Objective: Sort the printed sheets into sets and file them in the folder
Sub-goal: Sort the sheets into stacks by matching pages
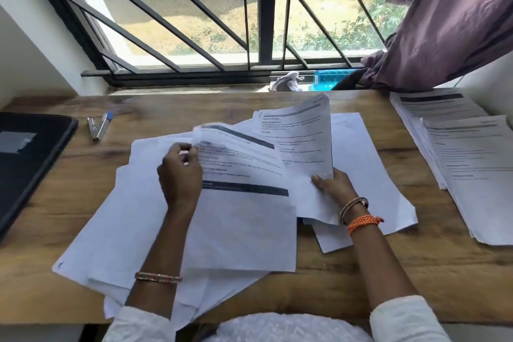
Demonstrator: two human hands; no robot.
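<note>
A loose heap of printed sheets (133, 219) covers the middle of the wooden desk (361, 280). My left hand (180, 175) pinches the upper left corner of a printed sheet (244, 219) with dark bands, lifting it off the heap. My right hand (334, 183) grips the lower edge of another printed sheet (302, 133), which stands tilted upward. Two sorted stacks of sheets (472, 164) lie overlapping at the desk's right edge. A dark folder (25, 164) lies shut at the far left.
Two pens (100, 125) lie near the folder at the back left. Behind the desk is a barred window (194, 22) with a crumpled cloth (287, 82) and a blue object (327, 79) on its sill. A purple curtain (449, 22) hangs at the right.
</note>
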